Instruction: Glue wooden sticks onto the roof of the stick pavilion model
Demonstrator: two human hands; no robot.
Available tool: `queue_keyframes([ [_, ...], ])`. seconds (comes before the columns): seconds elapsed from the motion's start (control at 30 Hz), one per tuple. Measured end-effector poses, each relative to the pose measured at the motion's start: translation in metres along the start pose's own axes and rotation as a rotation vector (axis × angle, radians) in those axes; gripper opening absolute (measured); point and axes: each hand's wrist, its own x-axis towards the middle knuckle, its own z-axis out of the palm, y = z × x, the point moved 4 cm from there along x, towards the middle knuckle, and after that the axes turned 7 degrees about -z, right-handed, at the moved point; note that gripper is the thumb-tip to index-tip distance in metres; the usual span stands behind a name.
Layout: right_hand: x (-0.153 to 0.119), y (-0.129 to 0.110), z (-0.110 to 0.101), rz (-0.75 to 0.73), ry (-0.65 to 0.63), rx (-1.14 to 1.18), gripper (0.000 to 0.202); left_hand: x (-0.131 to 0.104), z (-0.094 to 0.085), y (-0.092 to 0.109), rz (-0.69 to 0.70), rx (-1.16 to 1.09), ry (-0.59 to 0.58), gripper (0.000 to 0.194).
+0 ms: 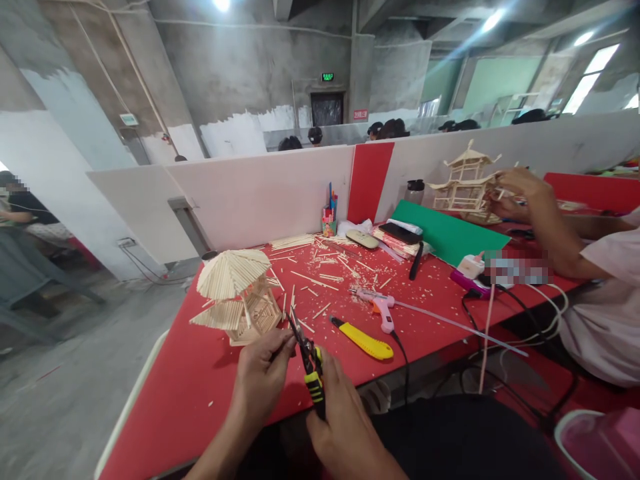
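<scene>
My right hand (340,413) is closed round the black-and-yellow handles of a pair of pliers (314,383), whose dark jaws point up and away from me. Close beside the jaws, the fingers of my left hand (263,370) are pinched together; what they hold is too small to make out. Just beyond my left hand stands a small pavilion model (255,310) of thin wooden sticks, with a slatted, cone-like roof (233,272). Loose sticks (315,280) and chips lie past the pliers. A yellow utility knife (367,340) rests to the right of my hands.
On the red table (185,400) lie a pink glue gun (383,310) with its cord, a green board (445,233) and a phone (400,232). A pen cup (329,223) stands by the white partition (265,200). At right, a co-worker's hands (517,190) touch another stick pavilion (465,183).
</scene>
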Motion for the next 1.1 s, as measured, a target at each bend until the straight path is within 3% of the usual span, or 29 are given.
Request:
queue_keyframes([
  [0.17,0.008,-0.007,0.009,0.030,0.032,0.134,0.076,-0.001,-0.006,-0.008,-0.005,0.026,0.042,0.013],
  [0.37,0.022,-0.023,0.010,0.144,0.125,0.317,0.051,-0.001,-0.005,-0.024,-0.137,-0.095,0.051,0.017],
  [0.5,0.039,-0.025,0.000,0.207,-0.021,0.432,0.052,0.000,-0.009,-0.036,-0.339,-0.297,0.088,0.028],
  [0.57,0.047,-0.017,-0.008,0.230,-0.023,0.276,0.054,-0.001,-0.013,-0.039,-0.409,-0.385,0.067,0.034],
  [0.7,0.056,0.001,-0.012,0.261,-0.032,-0.254,0.067,-0.006,-0.018,-0.045,-0.522,-0.540,0.009,0.041],
  [0.8,0.058,0.000,-0.010,0.218,-0.044,-0.405,0.053,-0.011,-0.020,-0.050,-0.592,-0.636,0.006,0.043],
  [0.87,0.060,-0.012,-0.013,0.119,0.034,-0.338,0.038,-0.013,-0.023,-0.051,-0.606,-0.680,0.013,0.043],
  [0.93,0.064,-0.029,-0.018,0.011,0.093,-0.116,0.030,-0.013,-0.027,-0.053,-0.615,-0.714,0.006,0.042],
  [1.03,0.078,-0.053,-0.018,-0.019,0.044,0.248,0.028,-0.014,-0.033,-0.055,-0.644,-0.739,-0.062,0.040],
  [1.1,0.088,-0.065,-0.014,-0.003,-0.014,0.351,0.027,-0.014,-0.037,-0.058,-0.654,-0.746,-0.100,0.040],
])
